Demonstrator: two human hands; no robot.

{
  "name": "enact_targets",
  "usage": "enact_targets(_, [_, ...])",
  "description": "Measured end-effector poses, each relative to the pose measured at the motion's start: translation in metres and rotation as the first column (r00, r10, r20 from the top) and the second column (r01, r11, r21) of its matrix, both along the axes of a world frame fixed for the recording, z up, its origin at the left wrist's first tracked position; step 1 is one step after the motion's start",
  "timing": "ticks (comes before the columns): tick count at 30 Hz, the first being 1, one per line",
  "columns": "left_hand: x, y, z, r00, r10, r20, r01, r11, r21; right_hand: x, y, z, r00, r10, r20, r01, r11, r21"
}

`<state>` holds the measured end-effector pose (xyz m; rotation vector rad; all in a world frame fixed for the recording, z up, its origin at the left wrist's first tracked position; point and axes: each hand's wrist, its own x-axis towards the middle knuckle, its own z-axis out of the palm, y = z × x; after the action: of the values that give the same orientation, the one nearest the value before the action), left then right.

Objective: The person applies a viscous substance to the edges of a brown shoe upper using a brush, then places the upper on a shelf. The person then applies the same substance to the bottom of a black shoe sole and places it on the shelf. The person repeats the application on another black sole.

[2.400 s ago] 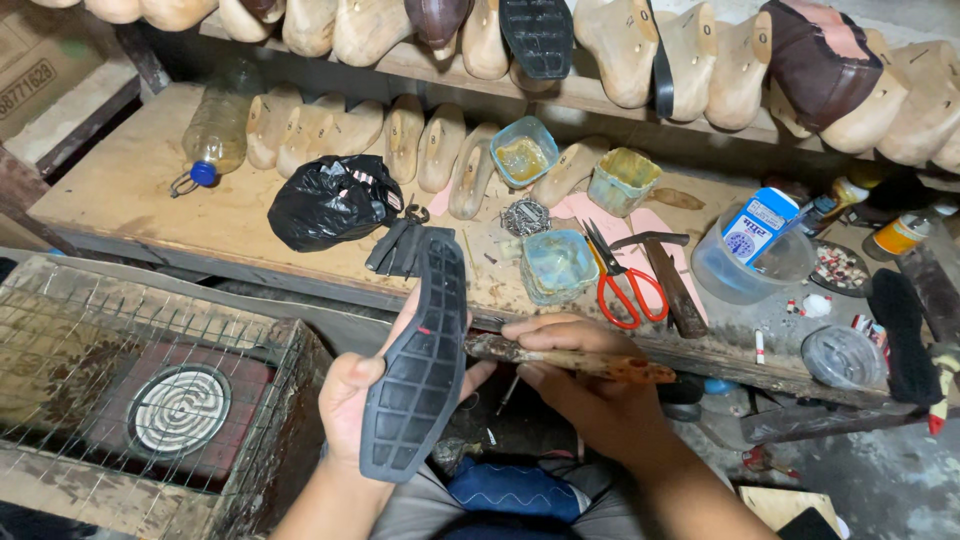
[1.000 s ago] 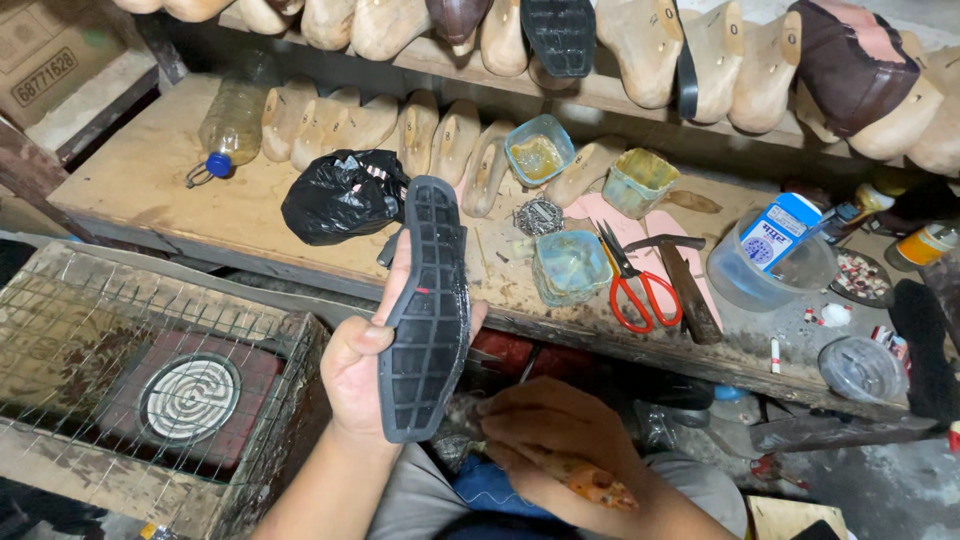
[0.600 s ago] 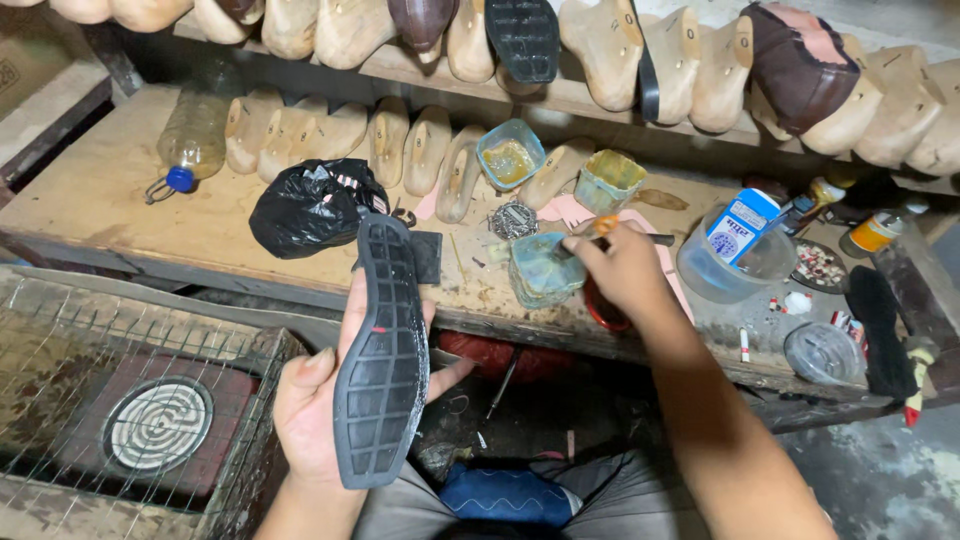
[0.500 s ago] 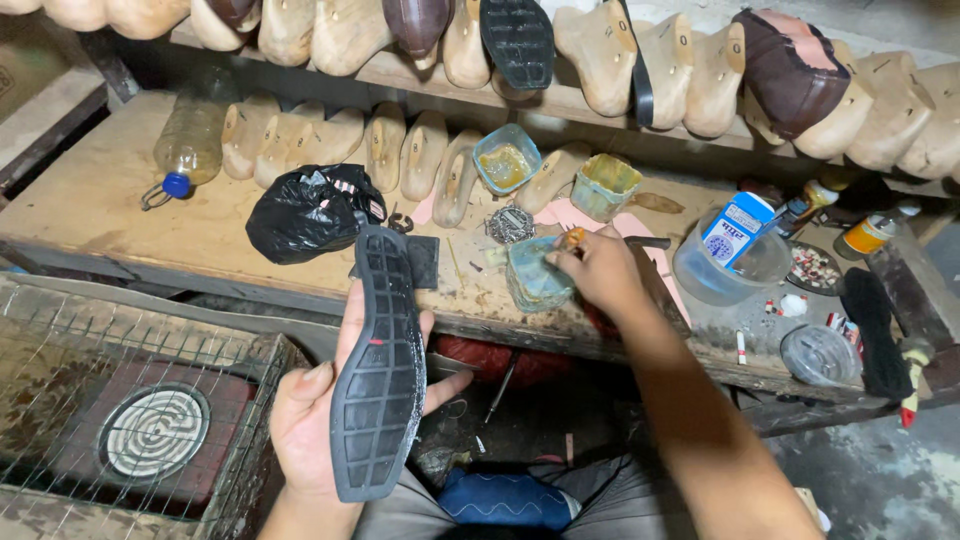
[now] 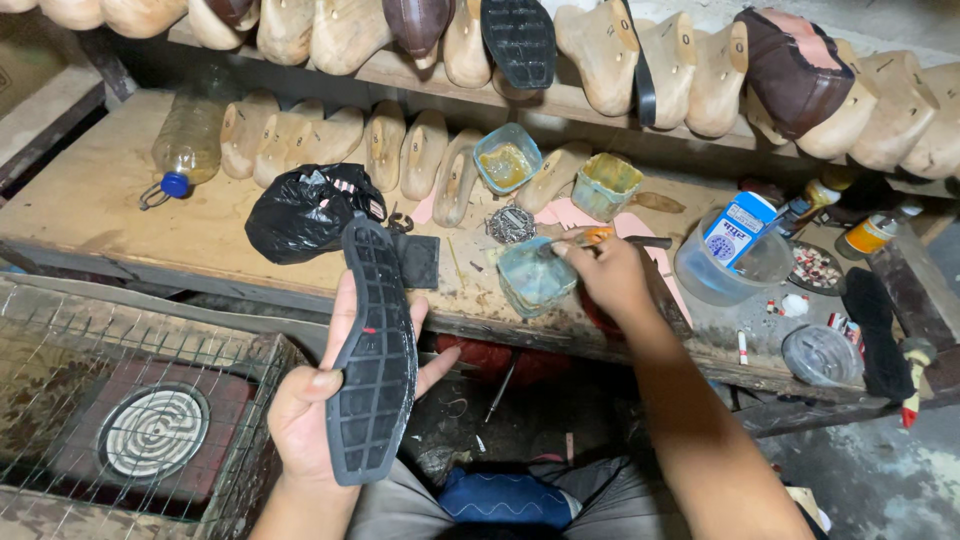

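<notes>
My left hand (image 5: pixel 320 410) holds a black rubber shoe sole (image 5: pixel 372 350) upright in front of the bench, tread side toward me, with the thumb across its lower edge. My right hand (image 5: pixel 612 275) reaches onto the wooden workbench (image 5: pixel 110 215). Its fingers are closed on a thin brush-like tool with an orange part (image 5: pixel 590 237). The tool's tip sits over a small teal container (image 5: pixel 535 275) near the bench's front edge.
Wooden shoe lasts (image 5: pixel 430 170) line the bench and the shelf above. A black plastic bag (image 5: pixel 300 210), a plastic bottle (image 5: pixel 190 140), two small cups (image 5: pixel 508 160) and a clear tub holding a blue-and-white box (image 5: pixel 735 255) stand on the bench. A wire cage with a round heater (image 5: pixel 150 430) sits at the lower left.
My right hand has risen from my lap to the bench and now holds the thin tool at the teal container. My left hand keeps the sole, shifted slightly lower.
</notes>
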<state>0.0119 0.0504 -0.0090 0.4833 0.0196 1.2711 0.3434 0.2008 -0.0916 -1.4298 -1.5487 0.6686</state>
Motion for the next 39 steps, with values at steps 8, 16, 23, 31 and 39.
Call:
enact_targets(8, [0.006,0.019,0.006,1.000,0.006,0.021,-0.006,1.000,0.013,0.000,-0.057,0.023,0.999,0.029,0.034,-0.038,0.959,0.281])
enact_targets(16, [0.018,0.025,0.014,0.999,-0.047,0.002,0.047,0.999,0.024,-0.047,-0.138,0.062,0.766,0.380,-0.518,-0.415,0.908,0.053])
enact_targets(23, [0.028,0.023,0.021,0.997,-0.072,-0.006,0.072,0.997,0.042,-0.081,-0.173,0.085,0.690,0.647,-0.324,-0.628,0.758,0.177])
enact_targets(31, [0.031,0.024,0.022,0.998,-0.067,-0.009,0.067,0.995,0.069,-0.089,-0.174,0.096,0.807,0.548,-0.219,-0.499,0.832,0.243])
enact_targets(39, [0.031,0.035,0.021,0.999,0.000,0.046,-0.004,0.996,0.093,-0.098,-0.194,0.094,0.724,0.565,-0.396,-0.560,0.816,0.140])
